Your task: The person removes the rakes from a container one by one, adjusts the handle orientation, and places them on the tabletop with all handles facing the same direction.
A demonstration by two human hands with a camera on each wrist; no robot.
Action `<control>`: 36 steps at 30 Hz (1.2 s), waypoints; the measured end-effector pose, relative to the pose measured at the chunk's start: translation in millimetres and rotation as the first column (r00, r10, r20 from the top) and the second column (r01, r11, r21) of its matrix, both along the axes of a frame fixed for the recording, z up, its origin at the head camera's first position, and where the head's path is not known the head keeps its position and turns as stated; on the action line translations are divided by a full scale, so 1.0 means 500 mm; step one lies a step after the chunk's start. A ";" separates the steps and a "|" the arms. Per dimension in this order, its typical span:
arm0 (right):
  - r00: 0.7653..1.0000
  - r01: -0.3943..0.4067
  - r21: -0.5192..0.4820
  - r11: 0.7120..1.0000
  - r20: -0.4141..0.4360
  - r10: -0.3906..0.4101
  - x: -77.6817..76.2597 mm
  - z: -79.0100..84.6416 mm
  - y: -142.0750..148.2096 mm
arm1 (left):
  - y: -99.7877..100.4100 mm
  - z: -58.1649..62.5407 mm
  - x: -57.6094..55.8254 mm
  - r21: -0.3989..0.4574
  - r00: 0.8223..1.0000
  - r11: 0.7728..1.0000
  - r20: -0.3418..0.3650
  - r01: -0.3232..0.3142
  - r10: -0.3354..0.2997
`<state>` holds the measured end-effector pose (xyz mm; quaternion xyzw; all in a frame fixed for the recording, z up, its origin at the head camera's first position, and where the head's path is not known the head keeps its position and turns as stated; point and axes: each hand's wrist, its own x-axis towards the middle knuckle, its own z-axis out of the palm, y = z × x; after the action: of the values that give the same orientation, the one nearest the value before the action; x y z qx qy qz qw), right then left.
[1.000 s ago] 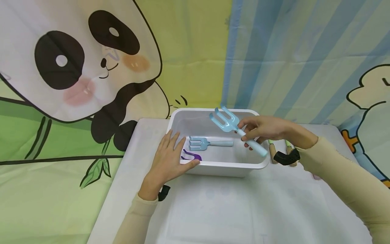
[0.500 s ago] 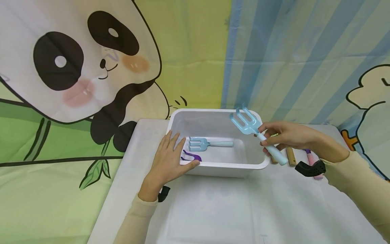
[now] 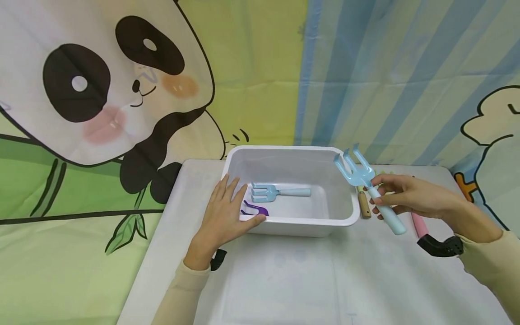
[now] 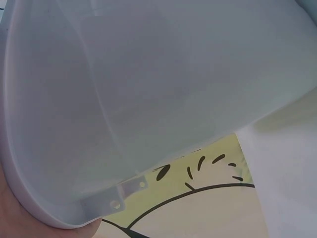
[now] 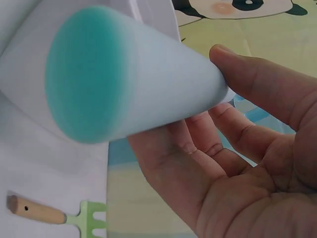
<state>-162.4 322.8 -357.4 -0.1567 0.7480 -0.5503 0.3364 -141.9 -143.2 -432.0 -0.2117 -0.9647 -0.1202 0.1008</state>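
My right hand (image 3: 422,198) holds a light blue hand fork (image 3: 360,176) by its handle, thumb on one side and fingers on the other. Its tines point up and away, over the right end of a white plastic tub (image 3: 284,160). The handle's rounded end (image 5: 84,74) fills much of the right wrist view. Spread over the tub's near left corner, my left hand (image 3: 223,216) rests on the rim with its fingers extended. Inside the tub lie a second light blue hand fork (image 3: 294,192) and a purple pronged piece (image 3: 262,211), partly hidden by the front wall.
Right of the tub on the white table (image 3: 284,280) lies a wooden-handled tool (image 3: 364,205). A green fork with a wooden handle (image 5: 37,210) shows in the right wrist view. A pink handle (image 3: 420,224) sticks out below my right hand. A printed cloth (image 3: 260,67) hangs behind.
My right hand has carried the blue hand fork rightward and somewhat nearer, from over the tub to past its right end. My left hand stays at the rim.
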 end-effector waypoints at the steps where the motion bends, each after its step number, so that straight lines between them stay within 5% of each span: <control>1: 1.000 0.008 -0.003 1.000 0.006 -0.008 0.004 -0.004 0.006 | 0.000 0.000 0.000 -0.001 1.000 1.000 0.001 -0.002 0.002; 14: 0.997 0.058 -0.063 0.996 0.059 -0.054 0.058 -0.074 0.072 | 0.000 -0.003 0.000 -0.017 1.000 1.000 0.001 -0.005 0.005; 23: 0.986 0.135 -0.123 0.983 0.119 -0.120 0.100 -0.162 0.090 | 0.002 -0.004 0.001 0.000 1.000 1.000 -0.015 0.003 -0.003; 36: 0.944 0.267 -0.128 0.955 0.231 -0.233 0.144 -0.250 0.088 | 0.000 -0.006 0.001 0.010 0.999 1.000 -0.034 0.007 -0.007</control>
<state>-90.2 366.9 -482.5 -0.0263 0.6753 -0.6598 0.3285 -141.3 -143.0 -434.7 -0.2166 -0.9614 -0.1220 0.1177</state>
